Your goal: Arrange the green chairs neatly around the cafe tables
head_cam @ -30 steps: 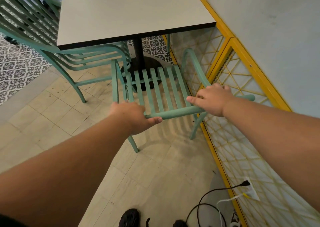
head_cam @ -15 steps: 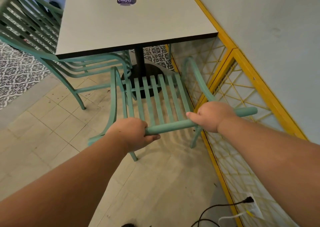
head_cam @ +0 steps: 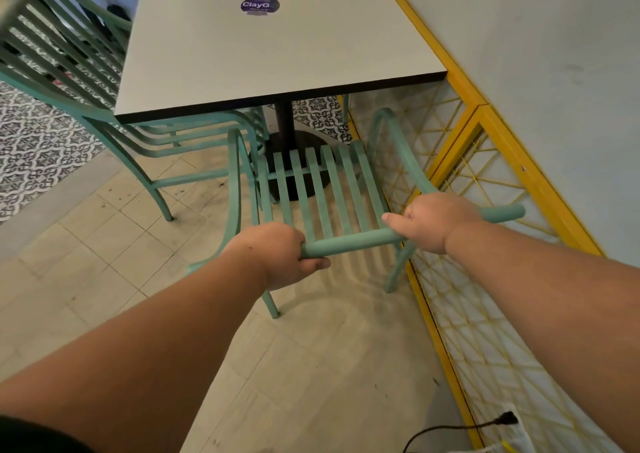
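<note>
Gripping the green chair (head_cam: 325, 189) by its top rail, our left hand (head_cam: 277, 255) and right hand (head_cam: 433, 222) both clamped on it — seat facing the bench (head_cam: 277, 47), yellow lattice (head_cam: 485, 162) just beside.

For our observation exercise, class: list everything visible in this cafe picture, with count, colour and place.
table: one, white top, black post, ahead
sticker: one, purple, on table
chairs: two, green; held chair at table's near edge, side chair left
wall: grey, right
lattice: yellow, along wall foot
cable: one, black, bottom right
floor: beige tiles near, patterned tiles far left
hands: two; left hand and right hand grip the held chair's top rail
</note>
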Demonstrator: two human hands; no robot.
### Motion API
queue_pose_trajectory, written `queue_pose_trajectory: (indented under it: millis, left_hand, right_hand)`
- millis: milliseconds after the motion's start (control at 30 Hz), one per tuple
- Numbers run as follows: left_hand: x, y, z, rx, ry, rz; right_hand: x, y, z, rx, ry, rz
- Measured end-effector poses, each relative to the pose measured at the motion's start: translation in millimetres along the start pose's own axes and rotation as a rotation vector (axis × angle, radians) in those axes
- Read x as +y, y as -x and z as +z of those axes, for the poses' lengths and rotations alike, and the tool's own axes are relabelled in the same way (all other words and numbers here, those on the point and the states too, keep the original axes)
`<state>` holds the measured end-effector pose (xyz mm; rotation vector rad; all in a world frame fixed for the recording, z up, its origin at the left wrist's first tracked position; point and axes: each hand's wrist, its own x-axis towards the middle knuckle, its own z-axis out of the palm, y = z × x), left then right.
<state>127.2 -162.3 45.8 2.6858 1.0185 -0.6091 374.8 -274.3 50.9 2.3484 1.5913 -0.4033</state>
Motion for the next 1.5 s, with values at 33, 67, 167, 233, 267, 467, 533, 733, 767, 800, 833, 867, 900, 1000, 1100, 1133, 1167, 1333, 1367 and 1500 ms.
queue_pose_trajectory:
  millis: [33, 67, 167, 233, 267, 467, 533, 733, 767, 800, 833, 867, 900, 1000, 1100, 1133, 1167, 1333, 1367, 1500]
  left_hand:
    - [-2.5, -3.6, -2.2, 0.003, -0.008, -0.001]
    - [-4.4, -8.1, -4.2, 0.008, -0.012, -0.007]
    - [-6.6, -18.2, -5.8, 0.024, -0.011, -0.014]
    - [-4.5, -18.8, -5.3, 0.015, 0.011, -0.017]
    - [-4.2, -18.5, -3.8, 0.013, 0.033, -0.020]
    - [-6.6, -15.5, -11.2, -0.007, 0.076, -0.005]
    - [-5.9, -16.2, -13.9, -0.003, 0.092, 0.016]
    - [-13.6, -29.2, -14.8, -0.030, 0.127, 0.093]
    - [-14.1, -30.5, -13.7, -0.032, 0.141, 0.103]
    - [-14.7, -32.2, -13.9, -0.036, 0.146, 0.120]
    - [-16.1, -34.0, -13.5, -0.037, 0.155, 0.143]
    - [-16.8, -34.7, -13.6, -0.046, 0.163, 0.163]
    - [-18.0, -35.2, -12.8, -0.068, 0.184, 0.179]
    - [-23.3, -41.2, -17.6, -0.153, 0.216, 0.244]
    - [-25.9, -45.4, -25.1, -0.290, 0.237, 0.308]
    - [-27.4, -48.3, -30.8, -0.355, 0.221, 0.322]
    - [-31.2, -52.2, -36.7, -0.387, 0.178, 0.350]
    - [-34.4, -80.5, -112.0, -0.113, -0.018, 0.559]
    - [-28.9, -86.0, -131.4, -0.070, -0.043, 0.591]
    - [15.0, -84.1, -196.9, 0.080, -0.030, 0.745]
  right_hand:
    - [0.5, -5.4, 0.1, 0.011, -0.006, 0.023]
    - [0.7, -11.0, -0.6, 0.027, -0.002, 0.029]
    - [2.3, -23.0, -2.4, 0.044, 0.016, 0.004]
    - [5.6, -22.3, -3.1, 0.027, 0.016, 0.011]
    - [6.0, -22.2, -1.9, 0.027, 0.016, 0.013]
    - [7.2, -26.4, -2.2, 0.063, 0.028, -0.008]
    - [7.7, -28.2, -3.3, 0.067, 0.025, -0.006]
    - [10.6, -35.3, -1.9, 0.126, -0.006, 0.039]
    - [10.6, -35.7, -2.7, 0.141, -0.001, 0.045]
    - [10.1, -35.8, -3.4, 0.145, 0.010, 0.056]
    - [7.5, -33.8, -5.3, 0.137, 0.022, 0.075]
    - [4.4, -31.5, -6.8, 0.122, 0.033, 0.096]
    - [1.0, -27.3, -6.9, 0.100, 0.029, 0.136]
    - [-15.1, -18.8, -12.9, 0.082, -0.060, 0.335]
    - [-33.6, -8.8, -16.1, 0.043, -0.240, 0.516]
    - [-37.6, -4.4, -20.2, 0.050, -0.306, 0.531]
    - [-41.6, 2.3, -25.1, 0.084, -0.400, 0.553]
    - [-43.6, 59.6, -61.7, 0.338, -0.638, 0.801]
    - [-39.8, 72.5, -69.1, 0.365, -0.629, 0.838]
    - [-19.1, 140.5, -102.0, 0.540, -0.574, 0.936]
